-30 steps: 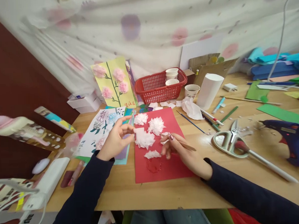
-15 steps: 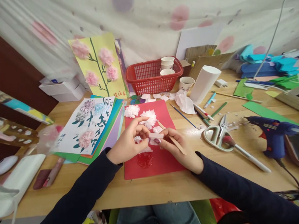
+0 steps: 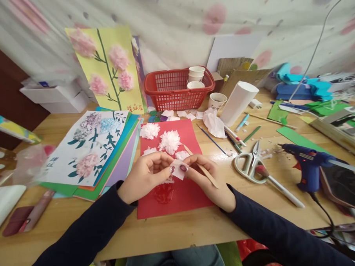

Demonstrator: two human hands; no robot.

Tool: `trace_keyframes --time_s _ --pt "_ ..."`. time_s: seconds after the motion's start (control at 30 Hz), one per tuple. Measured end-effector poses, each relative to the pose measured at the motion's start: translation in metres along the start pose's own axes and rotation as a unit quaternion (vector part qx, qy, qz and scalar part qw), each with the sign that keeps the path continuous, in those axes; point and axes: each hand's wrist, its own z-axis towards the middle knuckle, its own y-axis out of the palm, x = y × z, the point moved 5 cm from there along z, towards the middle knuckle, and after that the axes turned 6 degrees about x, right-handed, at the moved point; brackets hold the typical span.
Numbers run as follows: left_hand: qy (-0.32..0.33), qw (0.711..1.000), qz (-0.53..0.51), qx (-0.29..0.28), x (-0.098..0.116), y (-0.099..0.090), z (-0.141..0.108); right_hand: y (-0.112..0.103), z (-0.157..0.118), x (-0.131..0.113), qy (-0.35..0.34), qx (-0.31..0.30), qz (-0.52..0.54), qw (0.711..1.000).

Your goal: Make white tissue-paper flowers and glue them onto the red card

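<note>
Between my two hands is a small piece of pale pink tissue paper point(image 3: 178, 173), pinched at both sides. My left hand point(image 3: 148, 173) grips its left edge with thumb and fingers. My right hand point(image 3: 207, 175) pinches the right edge and also keeps a thin wooden stick point(image 3: 208, 174) tucked across its fingers. Below them lies a red sheet point(image 3: 186, 203) bearing several white tissue-paper flowers point(image 3: 169, 142). One flower is partly hidden under my hands. A wet, shiny glue puddle point(image 3: 164, 194) sits on the lower part of the sheet.
Scissors point(image 3: 251, 163), a red-tipped white stick point(image 3: 281, 186) and a blue glue gun point(image 3: 310, 166) lie at right. A red basket point(image 3: 180, 89) with paper cups point(image 3: 196, 74) stands behind. Coloured sheets under a flower picture point(image 3: 90, 148) are at left; a yellow flower picture point(image 3: 108, 69) leans behind.
The tissue piece, folded narrow before, is now spread flatter between my fingertips. Both hands stay close together above the red sheet. The view has shifted slightly.
</note>
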Motion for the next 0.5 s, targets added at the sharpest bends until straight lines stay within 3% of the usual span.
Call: trace_keyframes --time_s 0.33,0.5 --pt "0.167 0.981 0.098 0.025 0.016 -0.003 -0.005 -0.003 0.002 0.004 0.023 -0.003 0.005 1.000" --pt "0.197 0.971 0.129 0.048 0.015 -0.005 -0.004 -0.004 0.003 0.003 0.024 0.009 0.020 0.999"
